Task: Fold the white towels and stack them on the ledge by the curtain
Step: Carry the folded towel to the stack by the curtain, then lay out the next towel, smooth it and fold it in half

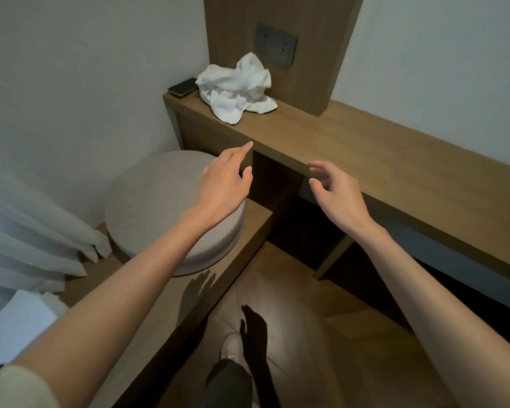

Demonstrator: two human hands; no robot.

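Evidently both hands, the left hand (223,184) and right hand (334,191), reach empty with fingers spread toward the crumpled white towel (236,88) (unfolded) far on the desk (365,148).

the left forearm (124,278) and right forearm (424,290) are bare and stretch forward, apart from each other. the left hand (223,187) is palm down, fingers straight and together, thumb spread. the right hand (337,198) has loosely curled fingers and holds nothing. a pale sleeve (21,390) ends near the left elbow.
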